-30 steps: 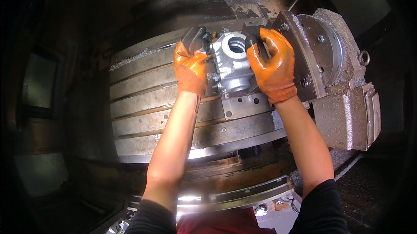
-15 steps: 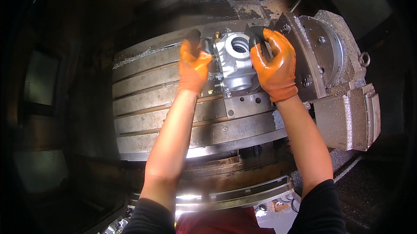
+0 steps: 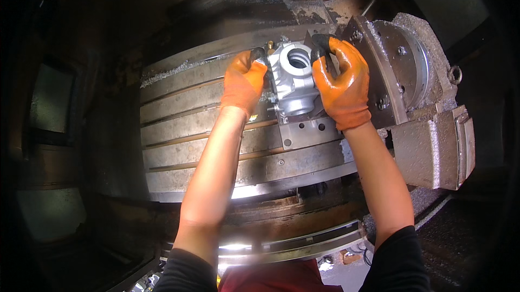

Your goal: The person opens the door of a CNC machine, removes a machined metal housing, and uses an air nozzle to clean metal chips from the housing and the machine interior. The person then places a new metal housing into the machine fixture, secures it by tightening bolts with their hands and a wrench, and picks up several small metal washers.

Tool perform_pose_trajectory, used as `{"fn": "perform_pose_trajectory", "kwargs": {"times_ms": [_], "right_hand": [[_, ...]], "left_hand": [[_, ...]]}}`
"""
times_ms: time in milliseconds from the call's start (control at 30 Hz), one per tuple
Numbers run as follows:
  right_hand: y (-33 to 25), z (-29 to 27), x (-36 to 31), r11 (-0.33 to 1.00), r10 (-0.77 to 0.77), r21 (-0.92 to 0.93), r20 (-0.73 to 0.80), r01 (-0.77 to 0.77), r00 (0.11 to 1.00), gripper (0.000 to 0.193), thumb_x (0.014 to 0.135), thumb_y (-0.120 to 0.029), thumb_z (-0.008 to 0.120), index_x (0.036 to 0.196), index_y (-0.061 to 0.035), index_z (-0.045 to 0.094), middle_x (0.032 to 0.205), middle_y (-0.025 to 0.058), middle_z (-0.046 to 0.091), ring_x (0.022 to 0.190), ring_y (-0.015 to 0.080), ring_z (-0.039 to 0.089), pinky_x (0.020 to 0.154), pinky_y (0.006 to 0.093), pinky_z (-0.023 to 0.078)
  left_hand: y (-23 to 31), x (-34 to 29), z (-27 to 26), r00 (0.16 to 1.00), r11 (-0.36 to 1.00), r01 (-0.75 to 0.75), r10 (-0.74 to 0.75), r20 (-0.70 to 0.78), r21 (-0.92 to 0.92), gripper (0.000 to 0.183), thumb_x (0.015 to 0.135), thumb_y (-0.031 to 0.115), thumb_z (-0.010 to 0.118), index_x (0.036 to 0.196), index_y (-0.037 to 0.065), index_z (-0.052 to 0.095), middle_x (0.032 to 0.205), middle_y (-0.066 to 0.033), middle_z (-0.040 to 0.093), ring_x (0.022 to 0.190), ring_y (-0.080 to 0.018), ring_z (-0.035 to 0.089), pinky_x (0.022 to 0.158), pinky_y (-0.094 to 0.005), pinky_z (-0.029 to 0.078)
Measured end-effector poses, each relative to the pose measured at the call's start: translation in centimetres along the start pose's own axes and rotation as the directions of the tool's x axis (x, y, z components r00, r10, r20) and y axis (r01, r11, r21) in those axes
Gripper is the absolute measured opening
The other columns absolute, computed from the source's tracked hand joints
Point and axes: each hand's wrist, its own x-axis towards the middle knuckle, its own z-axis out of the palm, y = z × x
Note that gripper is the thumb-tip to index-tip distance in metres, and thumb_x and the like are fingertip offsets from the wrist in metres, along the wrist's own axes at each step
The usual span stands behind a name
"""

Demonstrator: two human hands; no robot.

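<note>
A silver metal casting [image 3: 293, 87] with a round bore facing up sits on a flat plate with holes [image 3: 309, 132], toward the right end of a slotted machine table. My left hand [image 3: 245, 79], in an orange glove with black fingertips, is closed in a pinch close to the casting's upper left side. Whatever lies between those fingertips is too small to make out. On the other side, my right hand [image 3: 343, 78], gloved the same way, curls its fingers and thumb at the casting's right edge. Its fingertips are partly hidden.
The slotted table [image 3: 189, 146] stretches left, with metal chips [image 3: 179, 68] along its far edge. To the right stands a heavy upright round fixture [image 3: 403, 62] with bolts, and below it a blocky housing [image 3: 428, 148]. A small brass-coloured fitting [image 3: 270, 46] rises beside the casting.
My left hand, blurred with its thumb and fingers apart before, has closed its fingertips near the casting's left side. The right hand and the casting have stayed in place.
</note>
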Motion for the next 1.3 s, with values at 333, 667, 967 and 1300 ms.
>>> {"fn": "perform_pose_trajectory", "kwargs": {"times_ms": [333, 667, 967, 1300], "right_hand": [[1.0, 0.7, -0.4, 0.998, -0.002, -0.063, 0.001, 0.002, 1.000, 0.025, 0.083, -0.014, 0.070, 0.100, 0.0048, 0.065, 0.082, 0.0152, 0.065, 0.072, 0.0276, 0.061, 0.069, 0.0374, 0.050], [-6.9, -3.8, -21.4, 0.984, 0.078, -0.179, 0.420, -0.002, 0.904, 0.042, 0.082, -0.028, 0.069, 0.112, 0.0012, 0.062, 0.107, 0.0173, 0.061, 0.099, 0.0357, 0.058, 0.093, 0.0441, 0.045], [-1.2, -0.2, -32.9, 0.957, -0.069, -0.158, 0.692, 0.244, 0.719, 0.025, 0.075, -0.013, 0.071, 0.097, -0.0058, 0.064, 0.093, 0.0079, 0.061, 0.094, 0.0298, 0.059, 0.092, 0.0457, 0.045], [-7.1, -0.6, -28.8, 0.997, 0.045, -0.078, 0.405, -0.015, 0.913, 0.022, 0.069, -0.014, 0.075, 0.089, -0.0068, 0.068, 0.086, 0.0104, 0.066, 0.090, 0.0348, 0.063, 0.084, 0.0448, 0.050]], "left_hand": [[-5.1, 1.2, -0.4, 0.882, 0.855, -0.465, 0.470, 0.035, 0.230, 0.023, 0.089, 0.005, 0.053, 0.112, 0.002, 0.056, 0.091, -0.0025, 0.059, 0.083, -0.0099, 0.054, 0.074, -0.0258, 0.047], [-13.3, -21.7, -9.1, 0.989, 0.995, 0.014, -0.029, -0.143, -0.104, 0.038, 0.098, 0.008, 0.051, 0.135, -0.001, 0.050, 0.122, -0.0077, 0.059, 0.111, -0.0176, 0.055, 0.097, -0.0298, 0.043], [-16.9, -38.1, -7.2, 0.783, 0.718, 0.587, -0.621, 0.037, -0.373, 0.028, 0.098, 0.022, 0.063, 0.122, 0.006, 0.062, 0.101, -0.0015, 0.068, 0.085, -0.0106, 0.064, 0.072, -0.0244, 0.052], [-12.1, -29.6, -4.7, 0.789, 0.378, 0.565, -0.506, 0.348, -0.733, 0.022, 0.098, 0.014, 0.060, 0.117, 0.004, 0.066, 0.110, -0.0026, 0.069, 0.100, -0.0114, 0.063, 0.089, -0.0264, 0.049]]}}
